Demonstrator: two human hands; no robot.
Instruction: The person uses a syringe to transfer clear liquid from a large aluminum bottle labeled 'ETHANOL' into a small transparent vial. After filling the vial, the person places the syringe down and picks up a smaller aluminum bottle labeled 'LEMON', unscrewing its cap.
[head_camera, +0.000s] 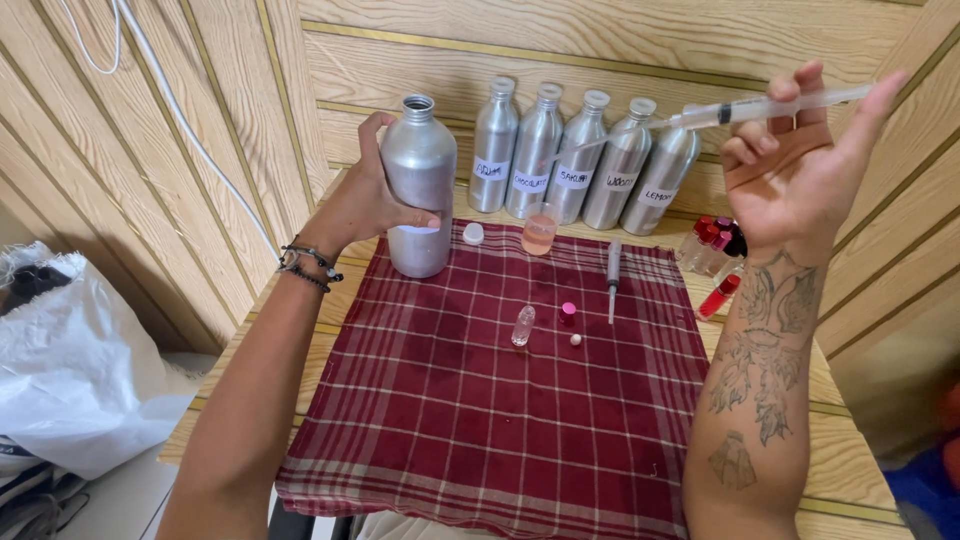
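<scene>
My left hand (362, 200) grips a tall open silver metal bottle (419, 165) that stands at the far left corner of a red checked cloth (480, 420). Its white cap (473, 233) lies beside it on the cloth. My right hand (800, 170) is raised at the upper right and holds a clear syringe (760, 107) level, needle pointing left toward the row of bottles. On the cloth lie a small clear vial (523, 325), a pink cap (568, 312), a tiny white ball (575, 340) and a second syringe (613, 275).
Several labelled silver bottles (580, 155) line the wooden wall behind the cloth. A small glass of pinkish liquid (539, 230) stands before them. Small red-capped bottles (715, 255) cluster at the right. A white sack (75, 370) sits left of the wooden table (850, 460).
</scene>
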